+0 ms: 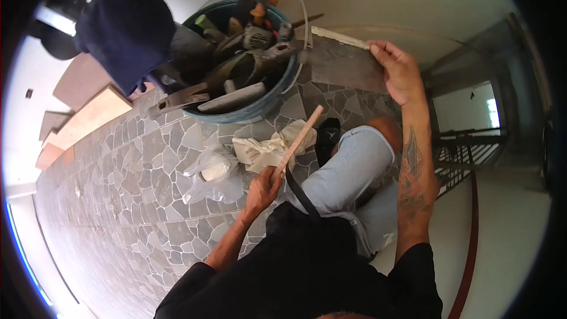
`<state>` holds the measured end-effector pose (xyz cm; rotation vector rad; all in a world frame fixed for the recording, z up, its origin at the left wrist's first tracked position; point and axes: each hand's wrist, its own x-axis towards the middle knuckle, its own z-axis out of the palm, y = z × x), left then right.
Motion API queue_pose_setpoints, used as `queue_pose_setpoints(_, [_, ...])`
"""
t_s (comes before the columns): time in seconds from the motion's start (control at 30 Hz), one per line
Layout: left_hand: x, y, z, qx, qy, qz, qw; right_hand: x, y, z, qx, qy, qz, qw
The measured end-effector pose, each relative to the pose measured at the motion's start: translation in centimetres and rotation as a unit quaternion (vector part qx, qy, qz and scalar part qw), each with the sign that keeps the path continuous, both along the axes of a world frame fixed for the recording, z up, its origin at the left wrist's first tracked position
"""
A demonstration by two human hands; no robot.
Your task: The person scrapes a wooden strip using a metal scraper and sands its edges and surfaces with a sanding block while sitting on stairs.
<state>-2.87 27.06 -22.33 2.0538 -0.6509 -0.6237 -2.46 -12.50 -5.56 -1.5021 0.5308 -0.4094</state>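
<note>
My left hand (264,190) is closed round the lower end of a thin, light-brown wooden strip (302,136), which slants up and to the right. Farther out on the right, my right hand (398,70) pinches the near end of a narrow pale strip (339,37). That strip runs along the upper edge of a dark grey panel (345,64) by the wall; whether the two are joined I cannot tell. Below the wooden strip lie a crumpled cream cloth (260,149) and a clear plastic bag (214,168) with something whitish inside.
A blue-green bucket (245,115) full of hand tools, a saw among them, stands ahead by the wall. Dark blue fabric (124,26) hangs at its left. Boards (88,119) lean at the far left over the stone-patterned floor (130,183). A dark railing (463,165) is at right.
</note>
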Motion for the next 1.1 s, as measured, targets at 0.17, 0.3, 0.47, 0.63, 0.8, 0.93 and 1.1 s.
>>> queue_pose_setpoints(0.17, [0.2, -0.4, 0.2, -0.019, 0.005, 0.025, 0.999, -5.3, 0.1, -3.9, 0.170, -0.035, 0.003, 0.985])
queue_pose_setpoints(0.3, [0.8, -0.3, 2.2, -0.062, -0.044, 0.030, 0.997, -8.1, 1.5, -4.2, 0.268, -0.115, 0.012, 0.956])
queue_pose_setpoints(0.47, [1.5, -1.7, 5.6, -0.070, -0.049, 0.052, 0.995, -9.7, 2.4, -6.6, 0.360, -0.220, 0.139, 0.896])
queue_pose_setpoints(0.63, [1.2, -2.9, 8.0, -0.068, 0.028, 0.077, 0.994, -9.5, 6.1, -4.0, 0.312, -0.221, 0.086, 0.920])
queue_pose_setpoints(0.8, [1.2, -5.9, 8.9, -0.168, 0.198, 0.056, 0.964, -9.8, 5.0, -4.4, 0.391, -0.240, 0.107, 0.882])
queue_pose_setpoints(0.93, [2.6, -10.6, 11.1, -0.224, 0.269, -0.003, 0.937, -9.8, 6.1, 1.3, 0.257, -0.159, -0.087, 0.949])
queue_pose_setpoints(1.1, [2.8, -19.0, 14.2, -0.275, 0.267, -0.131, 0.914, -15.7, 1.1, 4.2, 0.054, -0.131, -0.088, 0.986])
